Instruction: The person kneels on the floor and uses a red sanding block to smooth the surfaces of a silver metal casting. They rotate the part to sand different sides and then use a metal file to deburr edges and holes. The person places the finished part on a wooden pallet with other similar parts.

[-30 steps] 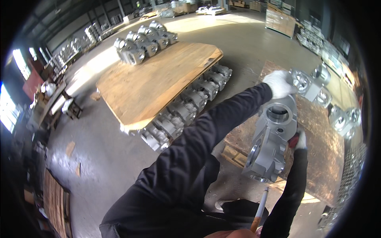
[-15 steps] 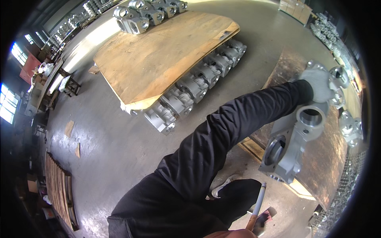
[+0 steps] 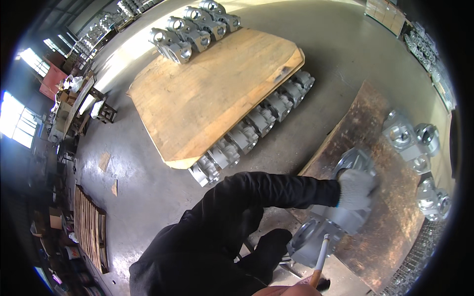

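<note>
My left hand (image 3: 356,190), in a whitish knit glove with a black sleeve behind it, grips a large grey metal casting (image 3: 349,217) around its middle. Both are somewhat blurred, and the fingertips are hidden behind the hand. The casting has round bores; one wide bored end points toward me past the near edge of a worn brown board (image 3: 380,241). Its far end shows beyond the glove, over the board. More castings (image 3: 402,138) stand at the board's right side, with another group (image 3: 433,200) closer to me. My right hand does not show.
Ahead, a plywood sheet (image 3: 217,84) lies over a layer of castings (image 3: 242,135) and carries several castings (image 3: 192,29) at its far edge. A slatted wooden pallet (image 3: 91,229) is at left. Wire mesh (image 3: 417,256) borders the right. A cigarette (image 3: 322,256) juts up from below.
My left hand has come nearer and leftward, and the casting has shifted the same way. More of its far end now shows beyond the glove. The whole view has also shifted slightly.
</note>
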Tool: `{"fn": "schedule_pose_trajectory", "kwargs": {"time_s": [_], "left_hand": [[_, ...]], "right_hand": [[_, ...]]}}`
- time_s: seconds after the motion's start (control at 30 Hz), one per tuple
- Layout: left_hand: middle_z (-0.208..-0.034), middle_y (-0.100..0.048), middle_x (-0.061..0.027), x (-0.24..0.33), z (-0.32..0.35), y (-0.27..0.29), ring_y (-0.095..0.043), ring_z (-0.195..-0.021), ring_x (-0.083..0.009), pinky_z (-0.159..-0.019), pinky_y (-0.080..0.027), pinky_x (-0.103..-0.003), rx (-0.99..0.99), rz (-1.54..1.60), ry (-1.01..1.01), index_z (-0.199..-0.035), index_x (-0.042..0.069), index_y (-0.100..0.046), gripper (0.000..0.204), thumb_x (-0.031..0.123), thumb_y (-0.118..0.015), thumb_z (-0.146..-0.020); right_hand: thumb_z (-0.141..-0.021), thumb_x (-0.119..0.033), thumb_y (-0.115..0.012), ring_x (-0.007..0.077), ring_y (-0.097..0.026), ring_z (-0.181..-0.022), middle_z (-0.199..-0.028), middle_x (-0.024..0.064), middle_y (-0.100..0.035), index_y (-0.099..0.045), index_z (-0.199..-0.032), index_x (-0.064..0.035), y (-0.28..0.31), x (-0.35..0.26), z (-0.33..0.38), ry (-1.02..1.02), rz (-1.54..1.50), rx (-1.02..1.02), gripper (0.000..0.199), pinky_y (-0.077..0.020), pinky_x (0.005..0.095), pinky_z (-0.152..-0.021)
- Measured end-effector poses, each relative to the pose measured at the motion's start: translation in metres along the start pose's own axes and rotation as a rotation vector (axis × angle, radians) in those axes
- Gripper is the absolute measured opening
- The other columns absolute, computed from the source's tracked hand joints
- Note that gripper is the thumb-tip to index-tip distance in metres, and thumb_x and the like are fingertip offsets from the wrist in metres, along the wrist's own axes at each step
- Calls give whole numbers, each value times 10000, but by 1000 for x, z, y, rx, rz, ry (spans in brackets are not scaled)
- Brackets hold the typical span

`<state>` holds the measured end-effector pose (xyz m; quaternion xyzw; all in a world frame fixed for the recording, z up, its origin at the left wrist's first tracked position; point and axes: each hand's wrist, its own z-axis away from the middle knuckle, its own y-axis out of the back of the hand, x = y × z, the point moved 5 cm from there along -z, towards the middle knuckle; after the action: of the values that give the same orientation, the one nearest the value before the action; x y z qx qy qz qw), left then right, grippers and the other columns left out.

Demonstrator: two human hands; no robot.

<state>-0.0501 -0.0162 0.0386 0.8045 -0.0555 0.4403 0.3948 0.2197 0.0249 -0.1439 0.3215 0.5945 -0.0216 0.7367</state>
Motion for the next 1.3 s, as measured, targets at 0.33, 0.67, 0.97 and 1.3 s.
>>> {"fn": "schedule_pose_trajectory", "kwargs": {"time_s": [0.33, 0.67, 0.97, 1.3], "left_hand": [[-1043, -763, -175, -3, 28, -5, -721, -1034, -393, -874, -574, -497, 183, 38, 209, -1188, 164, -717, 393, 452, -516, -1011], [-974, -750, -250, 30, 145, 32, -722, -940, -468, -852, -561, -569, -54, 50, 800, -1057, 82, -758, 587, 537, -388, -1072], [-1070, -731, -294, 92, 277, 204, -676, -1052, -501, -963, -518, -539, 253, 367, 973, -1020, 3, -755, 746, 575, -283, -1106], [-901, -713, -246, 119, 460, 428, -700, -877, -454, -774, -554, -530, 718, 393, 806, -1064, 47, -686, 488, 502, -509, -1081]], "right_hand": [[-1036, -618, -573, 234, -592, -1307, -1378, 72, -676, -627, -1358, -95, -13, -134, -37, -329, -1755, -456, 617, -415, 402, -1171], [-952, -614, -632, 337, -508, -1415, -1539, 233, -506, -263, -1597, 78, 17, -241, -19, -281, 340, -371, 1015, -357, 461, -1230], [-1079, -637, -440, 335, -536, -1389, -1529, 181, -544, -457, -1579, -76, -49, -337, 42, -723, -487, -439, 751, -447, 498, -1159], [-1103, -578, -448, 296, -514, -1420, -1571, 161, -501, -452, -1558, -53, -219, -534, 192, -758, -736, -1080, 694, -435, 473, -1193]]}}
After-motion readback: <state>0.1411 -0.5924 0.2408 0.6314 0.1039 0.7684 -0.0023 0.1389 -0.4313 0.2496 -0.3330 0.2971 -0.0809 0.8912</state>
